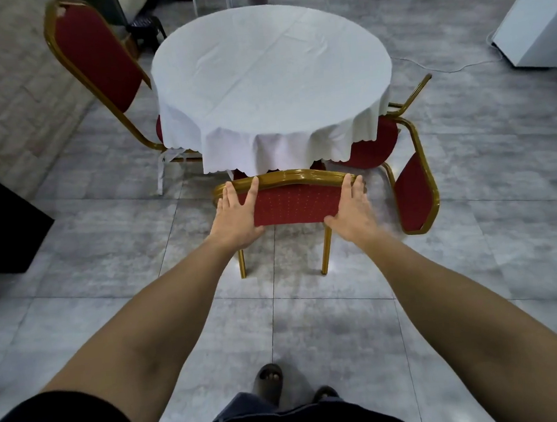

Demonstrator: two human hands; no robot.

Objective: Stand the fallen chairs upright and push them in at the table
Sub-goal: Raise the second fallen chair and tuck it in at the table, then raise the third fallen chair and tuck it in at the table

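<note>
Gold-framed, red-padded near chair [290, 203] straight ahead, upright, back rail running left to right across the reach, seat already tucked under the white cloth. Left hand [237, 214] flat against the left end of the backrest, fingers spread and open, not clenched; right hand [351, 208] likewise pressed open on the right end — both equally near, palms pushing toward the tabletop [271, 70]. Little travel left by the look of it, a straight shove along the forearms. Beyond, to the right, a fallen chair [401, 166] on its side, seat against the cloth hem, legs pointing away — probably next. Farther left, an upright chair [95, 58] pushed in beside the round tabletop. Nothing on the cloth.
</note>
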